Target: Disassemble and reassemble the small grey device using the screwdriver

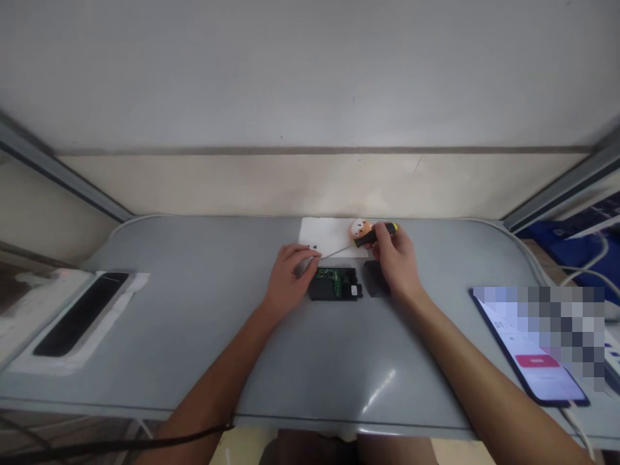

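Observation:
My right hand grips a screwdriver by its black and yellow handle, and the thin shaft points left. At the shaft's end, the thumb and forefinger of my left hand are pinched together by the tip; whatever lies between them is too small to make out. Just below the fingers is an opened black device with a green circuit board showing. A dark cover-like piece lies beside it, partly under my right hand. Behind them, a white sheet of paper carries a few tiny dark bits.
A small orange and white figure stands on the paper. On the right lies a lit phone with a cable. A black flat object rests on white material at the left. A wall panel borders the grey table.

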The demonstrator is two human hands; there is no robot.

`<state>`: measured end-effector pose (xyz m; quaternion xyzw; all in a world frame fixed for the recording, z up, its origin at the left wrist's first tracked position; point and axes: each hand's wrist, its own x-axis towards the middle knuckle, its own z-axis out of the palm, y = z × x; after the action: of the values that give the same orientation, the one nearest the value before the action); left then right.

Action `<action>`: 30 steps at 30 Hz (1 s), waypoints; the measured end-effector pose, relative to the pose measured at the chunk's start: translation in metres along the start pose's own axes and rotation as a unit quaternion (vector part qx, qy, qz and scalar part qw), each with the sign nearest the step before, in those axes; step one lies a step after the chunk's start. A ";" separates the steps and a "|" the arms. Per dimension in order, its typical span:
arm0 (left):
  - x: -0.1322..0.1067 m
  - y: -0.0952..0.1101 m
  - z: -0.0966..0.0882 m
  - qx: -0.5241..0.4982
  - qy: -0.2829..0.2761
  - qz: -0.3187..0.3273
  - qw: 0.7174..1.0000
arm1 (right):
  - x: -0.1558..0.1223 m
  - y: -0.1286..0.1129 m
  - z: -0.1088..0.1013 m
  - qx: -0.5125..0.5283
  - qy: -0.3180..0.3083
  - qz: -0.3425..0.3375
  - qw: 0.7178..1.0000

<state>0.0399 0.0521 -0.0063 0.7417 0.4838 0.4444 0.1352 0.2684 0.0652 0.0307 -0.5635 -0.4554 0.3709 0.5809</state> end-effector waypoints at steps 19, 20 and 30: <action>-0.002 0.001 0.002 0.019 -0.011 0.009 1.000 | -0.003 0.000 0.002 -0.004 0.001 -0.045 0.999; -0.002 0.001 0.002 0.018 -0.010 0.009 1.000 | -0.003 -0.001 0.001 -0.003 0.001 -0.045 0.999; -0.001 0.001 0.001 0.022 -0.018 0.021 0.999 | -0.001 0.001 0.001 0.013 -0.009 -0.037 0.999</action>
<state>0.0412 0.0510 -0.0063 0.7623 0.4753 0.4230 0.1186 0.2670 0.0650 0.0297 -0.5351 -0.4764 0.3600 0.5976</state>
